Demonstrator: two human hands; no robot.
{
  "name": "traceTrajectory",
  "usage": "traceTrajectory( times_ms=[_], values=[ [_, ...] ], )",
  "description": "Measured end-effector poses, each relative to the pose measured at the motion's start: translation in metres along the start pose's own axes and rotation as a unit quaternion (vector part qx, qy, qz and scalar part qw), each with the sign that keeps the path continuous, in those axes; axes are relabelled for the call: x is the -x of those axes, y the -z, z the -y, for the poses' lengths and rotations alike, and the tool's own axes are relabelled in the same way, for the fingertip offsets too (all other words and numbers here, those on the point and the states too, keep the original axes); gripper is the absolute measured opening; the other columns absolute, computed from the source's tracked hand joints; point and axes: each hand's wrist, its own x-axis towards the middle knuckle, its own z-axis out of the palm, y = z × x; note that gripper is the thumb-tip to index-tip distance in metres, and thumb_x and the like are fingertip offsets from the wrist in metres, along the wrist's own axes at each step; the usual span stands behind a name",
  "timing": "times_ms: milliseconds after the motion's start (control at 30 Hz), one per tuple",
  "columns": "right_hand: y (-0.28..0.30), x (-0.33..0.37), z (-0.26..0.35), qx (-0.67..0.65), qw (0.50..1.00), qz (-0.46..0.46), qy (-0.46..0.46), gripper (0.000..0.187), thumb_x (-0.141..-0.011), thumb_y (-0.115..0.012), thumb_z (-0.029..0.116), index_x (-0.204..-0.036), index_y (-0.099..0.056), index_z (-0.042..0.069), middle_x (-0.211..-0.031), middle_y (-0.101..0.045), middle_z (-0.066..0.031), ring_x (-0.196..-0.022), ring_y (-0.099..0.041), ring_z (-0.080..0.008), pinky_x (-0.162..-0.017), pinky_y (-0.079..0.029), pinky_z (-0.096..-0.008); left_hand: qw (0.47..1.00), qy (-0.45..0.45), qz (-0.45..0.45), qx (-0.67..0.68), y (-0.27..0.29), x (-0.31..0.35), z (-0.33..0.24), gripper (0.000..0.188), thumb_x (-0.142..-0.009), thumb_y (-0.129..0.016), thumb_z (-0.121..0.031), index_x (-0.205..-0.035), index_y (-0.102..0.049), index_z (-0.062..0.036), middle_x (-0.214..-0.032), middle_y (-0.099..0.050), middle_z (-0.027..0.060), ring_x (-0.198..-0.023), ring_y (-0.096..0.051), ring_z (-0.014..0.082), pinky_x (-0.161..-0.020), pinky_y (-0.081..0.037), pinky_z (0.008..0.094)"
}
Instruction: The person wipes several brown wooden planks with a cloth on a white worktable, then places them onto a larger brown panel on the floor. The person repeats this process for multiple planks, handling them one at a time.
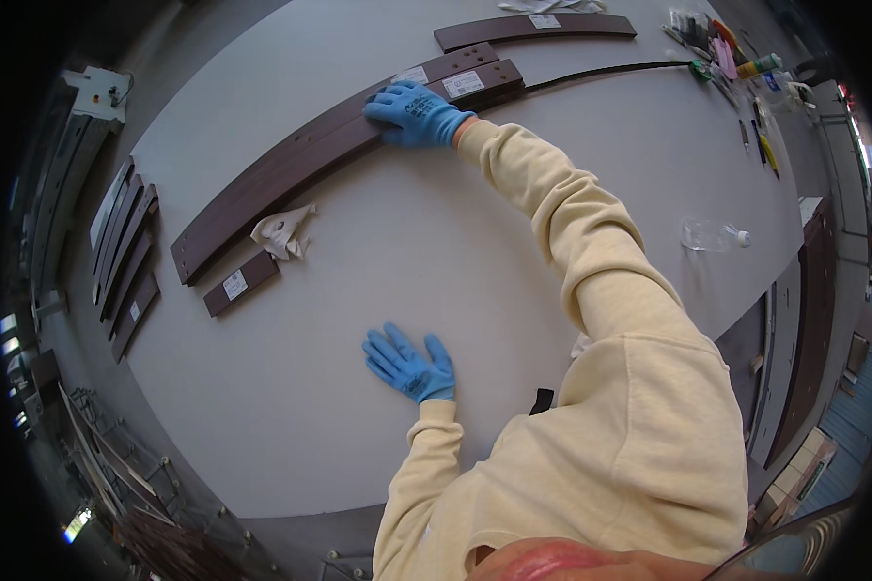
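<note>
My left hand [410, 366], in a blue glove, lies flat on the grey tabletop [475, 252] with its fingers spread and nothing in it. Stretched far forward, my right hand [419, 114], gloved the same, has its fingers curled over a long dark brown board [281, 172]. A second brown board with a white label [463, 84] lies close alongside; its exact outline is partly hidden by my right hand. A crumpled cloth [283, 232] sits below the long board, touching a short brown piece [242, 283] that bears a label.
Another brown board [535, 31] lies at the far edge. A black strap [610, 73] runs right toward a cluster of hand tools [731, 58]. A clear plastic bottle [712, 235] lies on its side at the right. Several brown pieces [126, 242] rest at the left edge.
</note>
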Motion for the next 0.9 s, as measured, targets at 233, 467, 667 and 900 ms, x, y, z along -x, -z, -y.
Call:
traceTrajectory(
  times_ms=[233, 467, 667, 900],
  values=[
    [0.001, 0.001, -0.004, 0.001, 1.0, -0.014, 0.013, 0.046, -0.087, -0.076, 0.031, -0.128, -0.065, 0.013, -0.128, -0.068, -0.0107, -0.124, -0.062, -0.0327, -0.112, -0.045, -0.0464, 1.0, -0.006, 0.001, -0.009, -0.003, 0.002, 0.0, 0.075, -0.1, -0.061, -0.041, -0.162, -0.039, -0.0032, -0.168, -0.032, 0.0281, -0.155, -0.03, 0.049, -0.126, -0.022, 0.0614],
    [0.011, 0.001, 0.0, -0.037, 0.999, -0.034, 0.017, 0.046, -0.084, -0.076, 0.024, -0.127, -0.064, 0.012, -0.126, -0.068, -0.0145, -0.122, -0.062, -0.036, -0.109, -0.047, -0.047, 1.0, -0.003, -0.005, 0.0, -0.004, 0.001, -0.003, 0.077, -0.099, -0.061, -0.041, -0.162, -0.039, -0.003, -0.168, -0.032, 0.0282, -0.155, -0.029, 0.0498, -0.126, -0.022, 0.0625],
    [-0.002, 0.001, -0.012, -0.029, 0.992, -0.092, 0.077, 0.05, -0.082, -0.079, 0.022, -0.127, -0.064, 0.008, -0.128, -0.069, -0.0161, -0.121, -0.061, -0.0374, -0.108, -0.047, -0.0474, 1.0, 0.007, 0.008, 0.019, -0.002, -0.003, 0.006, 0.077, -0.096, -0.065, -0.037, -0.16, -0.041, -0.0008, -0.167, -0.032, 0.0303, -0.155, -0.027, 0.0512, -0.127, -0.019, 0.0625],
    [-0.002, -0.001, -0.007, -0.028, 0.999, -0.012, 0.034, 0.059, -0.084, -0.079, 0.018, -0.14, -0.062, 0.009, -0.14, -0.065, -0.0168, -0.134, -0.057, -0.0393, -0.118, -0.043, -0.0483, 0.998, 0.03, 0.01, 0.053, -0.002, 0.006, 0.012, 0.078, -0.095, -0.066, -0.037, -0.16, -0.041, -0.0009, -0.167, -0.03, 0.0305, -0.155, -0.025, 0.053, -0.126, -0.017, 0.065]
  ],
)
